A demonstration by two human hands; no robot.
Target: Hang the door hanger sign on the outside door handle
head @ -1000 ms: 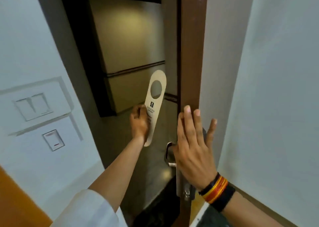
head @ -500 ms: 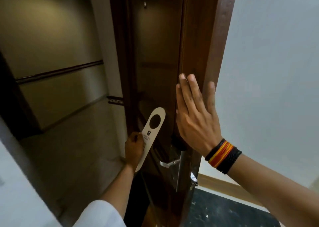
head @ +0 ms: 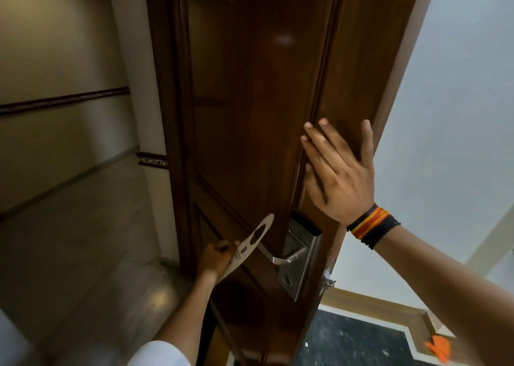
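Head view: the door hanger sign (head: 249,247) is a pale, flat, rounded strip with a round hole near its far end. Its long axis slants up-right, hole end at the tip of the silver door handle (head: 274,256). The left hand (head: 215,260) pinches its lower end; the right hand (head: 338,171) lies flat and spread on the dark wooden door (head: 250,101).

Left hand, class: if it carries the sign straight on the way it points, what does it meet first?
Probably the lever handle: the left hand aims the door hanger sign up-right at it, though depth is unclear.
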